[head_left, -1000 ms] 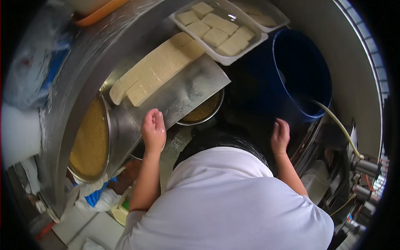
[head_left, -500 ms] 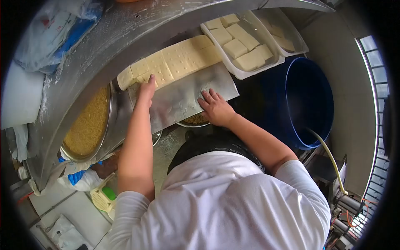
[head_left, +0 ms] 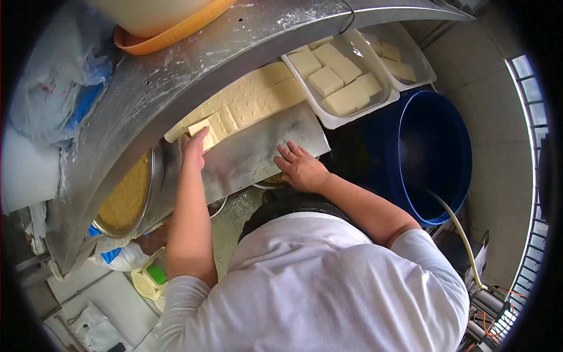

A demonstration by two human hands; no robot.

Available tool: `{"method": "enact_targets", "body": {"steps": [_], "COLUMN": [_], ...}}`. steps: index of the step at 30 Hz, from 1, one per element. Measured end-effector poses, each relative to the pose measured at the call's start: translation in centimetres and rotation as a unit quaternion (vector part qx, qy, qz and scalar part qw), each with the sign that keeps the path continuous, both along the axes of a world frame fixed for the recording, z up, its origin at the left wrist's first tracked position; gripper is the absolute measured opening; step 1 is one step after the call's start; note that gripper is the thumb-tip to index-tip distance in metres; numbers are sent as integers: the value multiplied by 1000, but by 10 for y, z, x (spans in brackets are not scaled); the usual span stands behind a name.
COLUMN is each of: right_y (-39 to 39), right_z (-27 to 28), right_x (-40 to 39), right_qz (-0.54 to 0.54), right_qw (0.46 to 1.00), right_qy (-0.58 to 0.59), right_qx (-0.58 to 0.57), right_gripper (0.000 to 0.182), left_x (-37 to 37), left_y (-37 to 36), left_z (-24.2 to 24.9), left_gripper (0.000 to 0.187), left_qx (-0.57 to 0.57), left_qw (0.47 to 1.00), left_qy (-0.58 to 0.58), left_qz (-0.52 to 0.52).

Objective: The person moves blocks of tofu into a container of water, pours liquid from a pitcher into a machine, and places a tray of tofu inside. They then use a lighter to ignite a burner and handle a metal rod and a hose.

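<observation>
Left hand (head_left: pixel 194 154) curled, thumb and fingers closed on cut tofu block (head_left: pixel 198 126) — block at left end of scored tofu slab (head_left: pixel 258 98), slab lying along metal sheet (head_left: pixel 264 146). Right hand (head_left: pixel 302 169) open, fingers spread over sheet's front edge, nothing grasped. Just beside slab's right end, plastic tub (head_left: pixel 333 122) with tofu blocks; right of that, blue barrel (head_left: pixel 462 155) — pale hose (head_left: pixel 459 234) over rim.

The counter (head_left: pixel 234 36) hides the far edge of the pale slab (head_left: pixel 258 101). At the slab's left end, a cut block (head_left: pixel 198 125) partly covers the fingers of the left hand (head_left: pixel 194 151). Beyond the slab, a whitish container (head_left: pixel 158 14) is cut off by the top edge; right of the slab, the bottom of a blue barrel (head_left: pixel 459 138) is lost in shadow.
</observation>
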State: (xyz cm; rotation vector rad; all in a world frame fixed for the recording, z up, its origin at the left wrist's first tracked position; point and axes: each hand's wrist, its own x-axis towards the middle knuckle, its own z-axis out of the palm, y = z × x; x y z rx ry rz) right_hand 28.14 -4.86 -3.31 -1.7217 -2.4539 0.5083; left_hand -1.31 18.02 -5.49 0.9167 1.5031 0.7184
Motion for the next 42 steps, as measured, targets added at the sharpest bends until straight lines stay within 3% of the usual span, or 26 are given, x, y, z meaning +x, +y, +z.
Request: {"method": "enact_targets", "body": {"steps": [2,4,7,9,10,13,15,16,18,19,20,22,24,26,28,30,32,36,42], "right_y": [3,10,29,47,58,84,93,94,92,86,84,79,68,59,53,52,45,43,73], "right_z": [0,1,4,13,24,40,40,40,41,73,67,68,65,75,78,79,75,86,87], "right_x": [4,8,9,1,-4,-25,-35,-32,-24,-9,1,20,47,65,89,115,144,185,309], "right_qz": [0,0,-21,-86,-84,-91,-130,-130,-99,-120,-120,-133,-172,-214,-212,-183,-171,-222,-321], "right_qw": [1000,999,990,956,956,932,869,870,839,824,826,706,646,555,450,438,356,346,448], "right_qy": [20,40,139,278,279,340,455,454,514,518,515,673,713,773,829,844,859,866,831], "right_qx": [6,16,10,-33,-33,-88,-142,-142,-144,-196,-196,-175,-210,-219,-257,-251,-327,-284,-74], "right_gripper": [61,58,52,50,50,63,78,78,90,84,84,77,70,70,69,63,56,53,48], "left_x": [-7,-28,-51,-56,-52,-18,7,22,64,82,99,123,140,167,187,210,223,241,228], "left_y": [-15,-18,-34,-54,-65,-96,-104,-108,-116,-117,-118,-119,-119,-122,-120,-121,-121,-130,-148], "left_z": [5,-11,-23,-21,-17,0,10,16,59,76,90,106,111,133,149,159,156,148,134], "left_gripper": [55,51,49,45,45,42,44,46,46,46,45,43,45,48,51,56,50,43,35], "left_qx": [20,16,-30,-68,-67,-48,-36,-23,-8,8,24,41,-12,-1,-23,-9,-10,0,6], "left_qw": [999,987,970,947,947,924,929,933,929,932,934,939,948,950,923,927,934,953,970], "left_qy": [-38,-157,-234,-300,-299,-369,-363,-357,-371,-363,-355,-337,-297,-292,-336,-321,-282,-226,-125], "left_qz": [6,33,58,95,96,85,58,33,3,-13,-28,-61,-110,-111,-184,-194,-220,-202,-210]}}
